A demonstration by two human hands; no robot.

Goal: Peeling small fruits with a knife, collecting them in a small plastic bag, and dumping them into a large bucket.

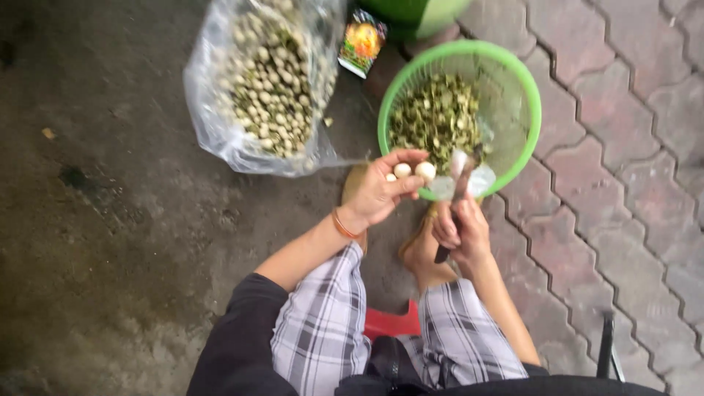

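My left hand (381,191) is raised palm up and cups a few small pale round seeds (414,171) between thumb and fingers. My right hand (460,231) grips a small knife (456,202) with a dark handle, its blade pointing up toward a green plastic basket (529,139). The basket holds a heap of green husk scraps (436,117). Both hands hover just in front of the basket's near rim, above my plaid-clad knees.
A clear plastic bag (213,110) full of pale round seeds lies to the left on dark concrete. A small colourful packet (362,42) lies behind the basket. Interlocking paving bricks (623,183) cover the right side. A red stool (392,323) shows between my legs.
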